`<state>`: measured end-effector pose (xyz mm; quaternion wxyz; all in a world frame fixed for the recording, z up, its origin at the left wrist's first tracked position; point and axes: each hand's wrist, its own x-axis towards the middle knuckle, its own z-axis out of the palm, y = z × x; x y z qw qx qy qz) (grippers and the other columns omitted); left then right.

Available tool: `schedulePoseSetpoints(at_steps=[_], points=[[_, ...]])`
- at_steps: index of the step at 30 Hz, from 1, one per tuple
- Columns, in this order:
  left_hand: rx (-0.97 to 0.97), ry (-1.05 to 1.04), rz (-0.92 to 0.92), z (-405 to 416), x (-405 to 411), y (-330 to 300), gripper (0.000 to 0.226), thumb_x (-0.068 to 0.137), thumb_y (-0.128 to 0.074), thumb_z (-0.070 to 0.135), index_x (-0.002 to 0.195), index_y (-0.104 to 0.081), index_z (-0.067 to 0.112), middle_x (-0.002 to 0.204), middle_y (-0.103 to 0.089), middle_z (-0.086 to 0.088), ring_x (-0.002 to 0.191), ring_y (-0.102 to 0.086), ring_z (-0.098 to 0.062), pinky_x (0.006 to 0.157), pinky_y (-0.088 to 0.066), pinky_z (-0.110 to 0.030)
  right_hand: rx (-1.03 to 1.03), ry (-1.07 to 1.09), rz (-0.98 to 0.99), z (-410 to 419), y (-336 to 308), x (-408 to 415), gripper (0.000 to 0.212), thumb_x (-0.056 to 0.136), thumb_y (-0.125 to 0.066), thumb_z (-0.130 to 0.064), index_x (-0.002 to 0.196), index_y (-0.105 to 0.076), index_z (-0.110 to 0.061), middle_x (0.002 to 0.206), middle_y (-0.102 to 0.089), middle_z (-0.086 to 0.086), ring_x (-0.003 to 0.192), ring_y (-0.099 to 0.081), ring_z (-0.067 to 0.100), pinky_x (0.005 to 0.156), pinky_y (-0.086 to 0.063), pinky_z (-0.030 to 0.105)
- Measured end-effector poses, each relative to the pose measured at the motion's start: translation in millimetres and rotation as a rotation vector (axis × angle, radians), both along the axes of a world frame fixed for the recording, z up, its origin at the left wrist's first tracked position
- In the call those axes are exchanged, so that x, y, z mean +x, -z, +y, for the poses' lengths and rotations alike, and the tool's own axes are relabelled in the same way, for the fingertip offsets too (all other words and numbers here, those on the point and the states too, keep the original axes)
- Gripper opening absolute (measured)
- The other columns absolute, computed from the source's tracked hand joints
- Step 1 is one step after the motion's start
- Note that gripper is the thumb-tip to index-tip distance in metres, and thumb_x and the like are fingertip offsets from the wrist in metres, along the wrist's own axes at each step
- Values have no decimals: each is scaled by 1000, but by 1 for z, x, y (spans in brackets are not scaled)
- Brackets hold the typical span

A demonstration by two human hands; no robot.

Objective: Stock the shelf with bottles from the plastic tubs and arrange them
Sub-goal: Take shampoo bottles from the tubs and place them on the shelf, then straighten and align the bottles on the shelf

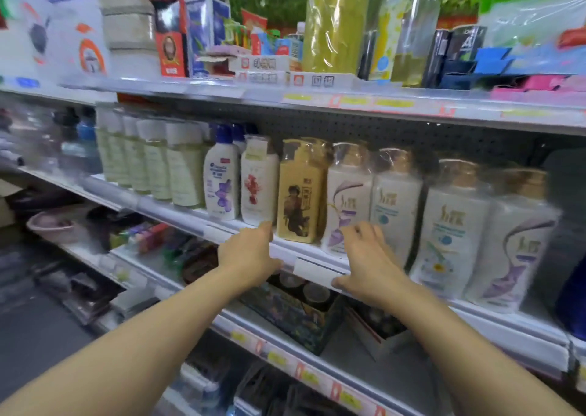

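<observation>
A row of bottles stands upright on the middle shelf (177, 214). A golden-yellow bottle (299, 190) stands between a cream bottle with a red print (258, 181) and a white bottle with purple swirls (347, 193). My left hand (249, 250) rests at the shelf's front edge just below the cream bottle, fingers apart, holding nothing. My right hand (367, 257) reaches to the base of the white swirl bottle, fingers spread against it, thumb on the shelf rail. More white bottles (453, 225) line the shelf to the right. No plastic tub is in view.
Pale green bottles (152, 162) and a blue-capped white bottle (222, 174) fill the shelf's left part. The upper shelf (317, 98) carries boxes and tall yellow bottles. The lower shelf (364, 355) holds open cartons of jars. The aisle floor lies at lower left.
</observation>
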<state>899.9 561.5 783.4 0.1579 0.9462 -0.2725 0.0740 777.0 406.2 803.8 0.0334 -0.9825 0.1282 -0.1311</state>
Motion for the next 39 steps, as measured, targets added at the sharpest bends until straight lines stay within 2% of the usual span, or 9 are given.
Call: schedulePoseSetpoints(at_steps=[6, 11, 16, 23, 27, 34, 39], points=[[-20, -101, 2, 79, 40, -1, 45, 84, -64, 46, 118, -46, 23, 114, -62, -1, 107, -59, -26, 83, -49, -37, -4, -78, 12, 60, -3, 58, 78, 76, -73, -37, 137, -29, -17, 137, -26, 6, 129, -24, 26, 102, -36, 35], [32, -123, 7, 145, 86, 1, 42, 82, -66, 47, 107, -45, 21, 108, -61, -3, 102, -59, -27, 74, -45, -35, -28, -86, 67, 120, -3, 112, 81, 77, -73, -42, 139, -28, -15, 137, -30, 9, 127, -26, 28, 103, -36, 37], [43, -120, 39, 212, 135, -5, 46, 82, -68, 46, 112, -46, 20, 108, -62, -3, 99, -60, -26, 74, -49, -36, 4, -79, 90, 179, -2, 162, 77, 77, -72, -40, 135, -30, -15, 134, -32, 10, 126, -30, 28, 98, -38, 35], [30, -144, 57, 291, 186, -14, 38, 82, -66, 46, 106, -47, 23, 105, -61, 2, 97, -59, -24, 71, -42, -32, 38, -35, 83, 246, -1, 219, 84, 77, -71, -42, 141, -25, -14, 139, -30, 10, 130, -25, 29, 104, -35, 36], [7, -144, 76, 318, 213, -15, 35, 82, -66, 44, 103, -48, 24, 101, -62, 2, 93, -59, -22, 74, -46, -33, 39, -18, 49, 276, -1, 250, 82, 77, -71, -44, 140, -27, -15, 138, -31, 10, 128, -28, 29, 103, -37, 36], [4, -126, 77, 333, 267, -16, 39, 83, -64, 48, 109, -48, 25, 109, -60, 2, 100, -58, -22, 82, -49, -37, 33, -16, -4, 299, -4, 308, 80, 79, -69, -45, 140, -28, -13, 139, -31, 10, 129, -28, 30, 105, -35, 36], [16, -103, 44, 334, 316, -20, 36, 83, -66, 48, 104, -48, 24, 103, -62, 4, 97, -59, -20, 78, -50, -35, 61, -8, -61, 303, -4, 358, 79, 81, -68, -44, 141, -25, -13, 138, -30, 10, 127, -29, 29, 105, -34, 35]])
